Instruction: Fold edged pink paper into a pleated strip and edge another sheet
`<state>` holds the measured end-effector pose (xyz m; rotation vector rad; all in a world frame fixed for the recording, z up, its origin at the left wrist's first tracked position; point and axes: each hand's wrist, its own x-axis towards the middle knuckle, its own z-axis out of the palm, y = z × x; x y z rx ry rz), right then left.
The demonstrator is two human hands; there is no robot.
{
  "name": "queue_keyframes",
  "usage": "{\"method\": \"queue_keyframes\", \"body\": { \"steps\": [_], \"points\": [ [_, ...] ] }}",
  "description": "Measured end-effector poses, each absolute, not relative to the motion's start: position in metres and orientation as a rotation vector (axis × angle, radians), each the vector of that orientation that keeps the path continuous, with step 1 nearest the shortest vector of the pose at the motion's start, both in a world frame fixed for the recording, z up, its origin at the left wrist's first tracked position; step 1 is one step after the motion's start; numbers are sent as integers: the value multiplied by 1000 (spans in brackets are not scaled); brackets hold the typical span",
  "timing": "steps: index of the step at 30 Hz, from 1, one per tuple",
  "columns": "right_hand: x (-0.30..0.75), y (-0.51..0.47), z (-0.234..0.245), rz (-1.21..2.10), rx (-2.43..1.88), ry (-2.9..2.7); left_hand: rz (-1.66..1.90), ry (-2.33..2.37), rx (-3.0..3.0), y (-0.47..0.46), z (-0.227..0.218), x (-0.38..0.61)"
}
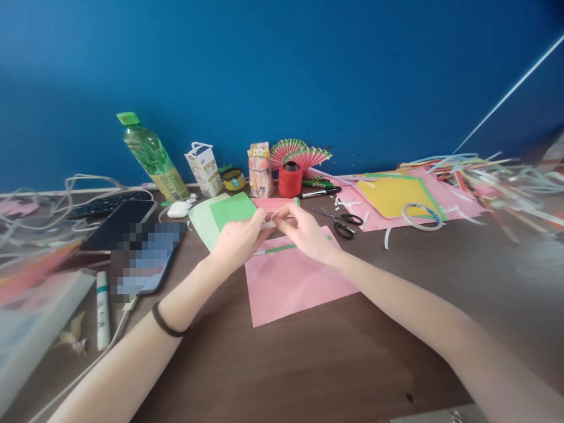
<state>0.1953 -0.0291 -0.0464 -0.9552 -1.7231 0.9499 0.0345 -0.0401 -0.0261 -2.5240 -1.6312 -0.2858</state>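
My left hand [240, 241] and my right hand [306, 235] meet over the upper part of a pink sheet of paper [297, 285], fingertips pinched close together. Something small and whitish shows between them, too small to make out. Under the hands a narrow green strip [282, 248] lies across the pink sheet, with a white bit at its left end. Just behind my fingers is a pleated pink paper piece [277, 204] with a green end, partly covered. Beside my left hand lie a green sheet [231, 210] and a pale green sheet [202, 220]. Black-handled scissors [344, 229] rest right of my right hand.
Along the blue wall stand a green-capped bottle [154, 158], a carton [205, 170], a red roll [289, 180] and paper fans [304, 157]. Phones [154, 264] and a marker [103, 311] lie left. Yellow paper [392, 197] and a tape ring [422, 217] lie right.
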Motion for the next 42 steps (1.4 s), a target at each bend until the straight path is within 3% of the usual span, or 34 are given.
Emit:
{"method": "queue_keyframes", "body": {
  "steps": [5, 10, 13, 20, 36, 42],
  "points": [
    [218, -11, -31, 1148, -1157, -1785, -295, -1671, -2574, -39, -21, 33],
    [272, 9, -9, 373, -1918, -2315, -280, -1746, -2581, -39, -15, 33],
    [301, 20, -11, 375, -2292, -2383, -278, -1806, -2591, -40, -14, 34],
    [312, 26, -27, 521, -2365, -2342, -373, -1907, -2644, -41, -11, 36],
    [303, 13, 0, 177, -1896, -2283, -509, -1904, -2689, -38, -13, 31],
    [296, 11, 6, 498, -1696, -2124, -436, -1889, -2681, -37, -15, 30]
  ]
}}
